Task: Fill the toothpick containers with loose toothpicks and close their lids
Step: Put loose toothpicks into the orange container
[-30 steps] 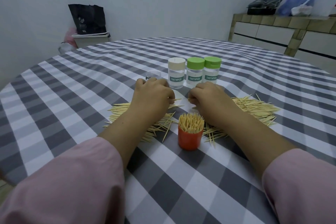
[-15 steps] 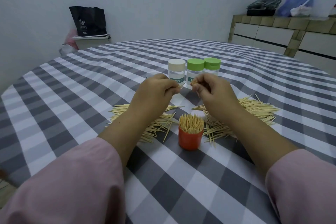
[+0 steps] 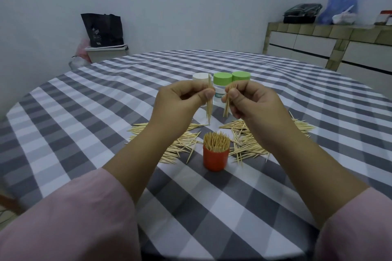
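My left hand (image 3: 182,101) pinches a small bundle of toothpicks (image 3: 209,108) upright, above the table. Beside it my right hand (image 3: 252,101) pinches another small bundle (image 3: 227,104), tips pointing down. Below them stands an open orange container (image 3: 216,160) packed with toothpicks. Loose toothpicks (image 3: 182,146) lie scattered left and right of it on the checked tablecloth (image 3: 84,125). Behind my hands stand three closed containers: one with a white lid (image 3: 200,76) and two with green lids (image 3: 222,78), (image 3: 240,75), partly hidden by my fingers.
The round table's far half carries only the cloth. A black bag on a white bin (image 3: 106,48) stands by the back wall at left. A tiled counter (image 3: 331,44) with bags is at right.
Both hands have risen from the toothpick piles, each lifting a small bundle, and now hold them upright above the table in front of the lidded containers.
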